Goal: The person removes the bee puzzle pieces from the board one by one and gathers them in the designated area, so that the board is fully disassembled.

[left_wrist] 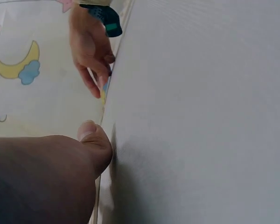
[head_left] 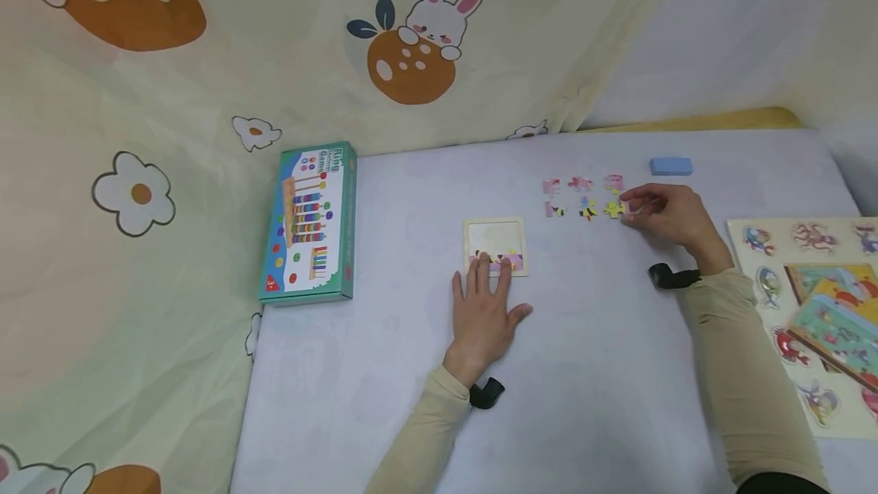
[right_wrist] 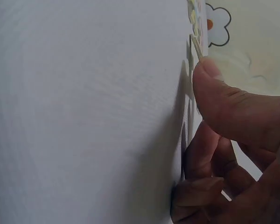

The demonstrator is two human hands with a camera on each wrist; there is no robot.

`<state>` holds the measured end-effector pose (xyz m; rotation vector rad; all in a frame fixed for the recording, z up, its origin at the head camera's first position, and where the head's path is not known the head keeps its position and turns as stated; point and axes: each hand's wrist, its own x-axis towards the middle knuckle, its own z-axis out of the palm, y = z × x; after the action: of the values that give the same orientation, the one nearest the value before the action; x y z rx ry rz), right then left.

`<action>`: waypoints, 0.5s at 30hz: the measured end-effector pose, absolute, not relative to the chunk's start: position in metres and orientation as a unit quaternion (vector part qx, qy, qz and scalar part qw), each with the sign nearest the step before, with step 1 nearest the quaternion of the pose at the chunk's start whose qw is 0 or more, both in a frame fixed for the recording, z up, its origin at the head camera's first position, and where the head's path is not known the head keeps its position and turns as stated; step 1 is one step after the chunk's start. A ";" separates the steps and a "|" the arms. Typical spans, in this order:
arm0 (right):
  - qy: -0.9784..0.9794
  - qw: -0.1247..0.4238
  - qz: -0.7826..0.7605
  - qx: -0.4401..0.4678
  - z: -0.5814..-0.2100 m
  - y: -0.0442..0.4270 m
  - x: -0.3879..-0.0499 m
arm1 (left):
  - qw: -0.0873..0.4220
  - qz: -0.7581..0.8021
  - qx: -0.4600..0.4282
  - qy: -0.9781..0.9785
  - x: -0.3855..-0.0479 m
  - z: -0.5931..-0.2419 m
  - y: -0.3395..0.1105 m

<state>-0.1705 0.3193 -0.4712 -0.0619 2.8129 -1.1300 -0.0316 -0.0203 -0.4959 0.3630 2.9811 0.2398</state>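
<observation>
In the head view a small square puzzle frame (head_left: 467,238) has pink pieces (head_left: 514,258) along its bottom row. Fingers spread, the left hand (head_left: 482,322) rests across the frame's lower edge. The right hand (head_left: 661,216) pinches a yellow puzzle piece (head_left: 613,210) at the right end of two short rows of loose pieces (head_left: 580,184). The right wrist view shows the thumb of the right hand (right_wrist: 242,121) against the thin edge of a piece (right_wrist: 197,47), tilted off the table. In the left wrist view the right hand (left_wrist: 91,51) appears beyond the left thumb.
A green game box (head_left: 309,223) lies at the table's left. A blue block (head_left: 671,166) sits near the back edge, behind the right hand. Picture boards (head_left: 840,311) overlap a large sticker-like board (head_left: 748,231) at the right. A patterned cloth hangs behind the table.
</observation>
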 end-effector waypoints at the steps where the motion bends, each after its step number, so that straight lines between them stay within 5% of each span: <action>1: 0.928 0.056 -0.368 -0.021 -0.472 0.320 -0.171 | 0.063 0.092 0.120 0.986 -0.031 -0.496 -0.020; 15: 0.928 0.059 -0.366 -0.037 -0.471 0.316 -0.175 | 0.046 0.092 0.117 0.988 -0.023 -0.499 -0.016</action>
<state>-0.1749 0.3160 -0.4714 -0.1115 2.8106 -1.1090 -0.0233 -0.0164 -0.4985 0.3579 3.0158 0.2805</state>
